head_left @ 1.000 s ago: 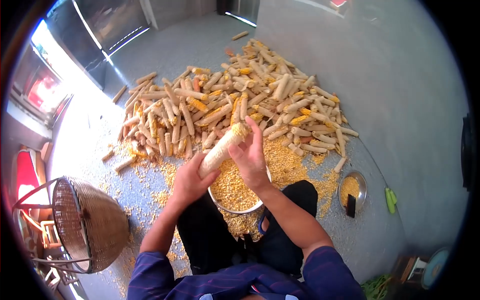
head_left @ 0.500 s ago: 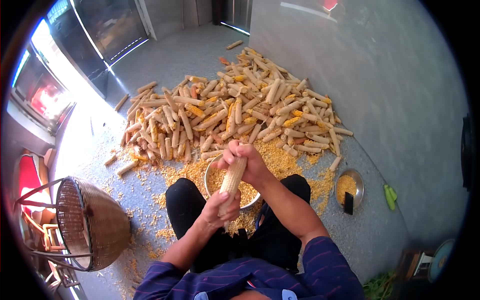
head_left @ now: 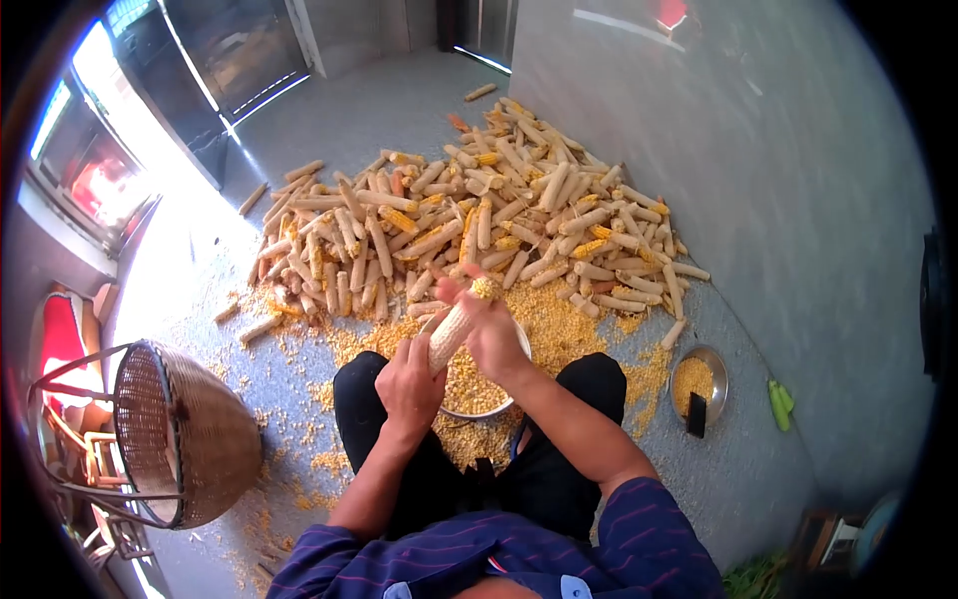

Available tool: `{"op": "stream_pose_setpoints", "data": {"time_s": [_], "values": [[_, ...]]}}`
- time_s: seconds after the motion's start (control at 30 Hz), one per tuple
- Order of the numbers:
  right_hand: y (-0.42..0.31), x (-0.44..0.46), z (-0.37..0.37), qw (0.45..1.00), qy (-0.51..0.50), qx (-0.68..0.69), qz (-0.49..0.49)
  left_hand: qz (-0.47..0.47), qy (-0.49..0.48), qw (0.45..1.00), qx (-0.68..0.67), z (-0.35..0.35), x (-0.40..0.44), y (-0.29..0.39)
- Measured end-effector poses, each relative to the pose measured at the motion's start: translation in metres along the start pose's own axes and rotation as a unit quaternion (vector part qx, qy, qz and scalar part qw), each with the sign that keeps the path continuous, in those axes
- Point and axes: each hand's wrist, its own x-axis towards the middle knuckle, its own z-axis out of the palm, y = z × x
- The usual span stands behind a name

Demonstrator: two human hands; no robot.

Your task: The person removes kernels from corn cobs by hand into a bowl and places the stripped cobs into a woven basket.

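Note:
A mostly bare corn cob (head_left: 452, 337) slants over a bowl (head_left: 528, 344) of loose yellow kernels between my knees. Some kernels still show at its upper end. Around the lower end, my left hand (head_left: 409, 384) is closed, knuckles up. My right hand (head_left: 491, 334) is at the upper end, its palm and thumb side against the cob; its fingers are slightly blurred and curve behind it. Just beyond my hands lies a big heap of corn cobs (head_left: 484, 215), mostly stripped, a few with yellow kernels on them.
A woven basket (head_left: 215, 439) stands at my left. On the right, a metal bowl (head_left: 720, 379) holds kernels and a dark flat object (head_left: 696, 415). Green pods (head_left: 779, 404) lie near the wall (head_left: 798, 200). Loose kernels (head_left: 559, 314) cover the floor around the heap.
The cob and both hands have shifted up slightly. My left hand has turned knuckles up, and my right hand's fingers have loosened, baring the cob's kernelled end. The view has moved slightly.

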Motion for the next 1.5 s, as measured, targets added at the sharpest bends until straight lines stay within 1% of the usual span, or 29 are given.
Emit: {"op": "stream_pose_setpoints", "data": {"time_s": [0.07, 0.17, 0.27, 0.3, 0.37, 0.4, 0.43, 0.5, 0.53, 0.57, 0.6, 0.63, 0.7, 0.77, 0.8, 0.83, 0.87, 0.9, 0.97, 1.0, 1.07, 1.1, 1.13, 1.2, 1.23, 1.3, 1.37, 1.47, 1.5], "values": [[-0.012, 0.004, -0.008, 0.999, -0.03, 0.034, 0.014, -0.013, -0.005, 1.0, 0.019, -0.005, -0.005, -0.003], [-0.009, 0.008, -0.013, 0.993, -0.104, 0.015, 0.061, -0.126, -0.192, 0.906, -0.356, -0.02, -0.01, -0.004], [-0.003, 0.004, -0.009, 0.963, -0.232, 0.069, 0.116, -0.29, -0.339, 0.566, -0.693, -0.019, -0.027, -0.023], [0.001, 0.004, -0.006, 0.937, -0.298, 0.126, 0.129, -0.291, -0.335, 0.566, -0.695, -0.014, -0.033, -0.025], [0.003, 0.002, -0.001, 0.932, -0.313, 0.108, 0.15, -0.279, -0.384, 0.295, -0.829, -0.006, -0.042, -0.027], [0.004, 0.003, 0.003, 0.925, -0.329, 0.091, 0.167, -0.278, -0.377, 0.298, -0.832, -0.007, -0.039, -0.025], [0.004, 0.002, -0.001, 0.93, -0.305, -0.092, 0.182, -0.288, -0.333, 0.344, -0.829, -0.012, -0.036, -0.024], [0.02, 0.001, -0.011, 0.869, -0.254, -0.38, 0.191, -0.327, -0.209, 0.434, -0.813, -0.025, -0.029, -0.03], [0.02, -0.002, -0.004, 0.845, -0.281, -0.438, 0.123, -0.352, -0.168, 0.403, -0.828, -0.034, -0.027, -0.044], [0.027, -0.005, -0.012, 0.801, -0.248, -0.534, 0.11, -0.351, -0.102, 0.434, -0.823, -0.045, -0.026, -0.059], [0.033, -0.001, -0.027, 0.761, -0.28, -0.586, 0.017, -0.352, -0.036, 0.465, -0.811, -0.061, -0.028, -0.076], [0.024, -0.004, -0.024, 0.761, -0.268, -0.59, 0.036, -0.354, 0.041, 0.52, -0.776, -0.081, -0.031, -0.096], [0.004, -0.008, -0.016, 0.834, -0.203, -0.485, 0.166, -0.363, 0.171, 0.609, -0.684, -0.122, -0.035, -0.137], [0.001, -0.004, -0.03, 0.847, -0.216, -0.457, 0.166, -0.393, 0.274, 0.68, -0.555, -0.179, -0.043, -0.18], [-0.004, -0.008, -0.037, 0.865, -0.198, -0.433, 0.156, -0.378, 0.354, 0.647, -0.56, -0.2, -0.052, -0.215], [-0.01, -0.011, -0.029, 0.858, -0.198, -0.45, 0.152, -0.291, 0.355, 0.554, -0.694, -0.228, -0.064, -0.258], [-0.015, -0.013, -0.023, 0.844, -0.186, -0.48, 0.148, -0.267, 0.327, 0.516, -0.745, -0.254, -0.077, -0.295], [-0.019, -0.015, -0.019, 0.847, -0.18, -0.478, 0.149, -0.208, 0.424, 0.639, -0.607, -0.269, -0.077, -0.327], [-0.029, -0.018, -0.012, 0.86, -0.167, -0.45, 0.172, -0.268, 0.525, 0.632, -0.504, -0.264, -0.056, -0.329], [-0.033, -0.017, -0.013, 0.865, -0.162, -0.445, 0.164, -0.358, 0.613, 0.559, -0.428, -0.252, -0.027, -0.275], [-0.043, -0.017, -0.002, 0.88, -0.117, -0.432, 0.16, -0.335, 0.422, 0.737, -0.407, -0.188, -0.031, -0.302], [-0.046, -0.016, -0.002, 0.881, -0.103, -0.432, 0.163, -0.33, 0.318, 0.789, -0.41, -0.146, -0.024, -0.298], [-0.048, -0.013, -0.003, 0.885, -0.091, -0.433, 0.142, -0.359, 0.191, 0.861, -0.307, -0.107, -0.009, -0.276], [-0.051, -0.008, -0.006, 0.89, -0.078, -0.433, 0.118, -0.348, 0.013, 0.887, -0.303, 0.004, -0.001, -0.291], [-0.053, -0.007, -0.007, 0.887, -0.066, -0.445, 0.102, -0.177, -0.026, 0.976, -0.126, 0.063, -0.002, -0.299], [-0.056, -0.006, -0.011, 0.892, -0.042, -0.443, 0.083, -0.042, -0.128, 0.987, -0.086, 0.144, 0.014, -0.285], [-0.06, -0.007, -0.015, 0.887, -0.027, -0.453, 0.081, 0.017, -0.219, 0.976, -0.01, 0.202, 0.027, -0.272], [-0.062, -0.01, -0.022, 0.882, -0.001, -0.46, 0.098, 0.095, -0.17, 0.979, 0.065, 0.279, 0.021, -0.277], [-0.063, -0.009, -0.022, 0.876, -0.007, -0.472, 0.097, 0.071, -0.187, 0.977, 0.07, 0.287, 0.019, -0.271]]}}
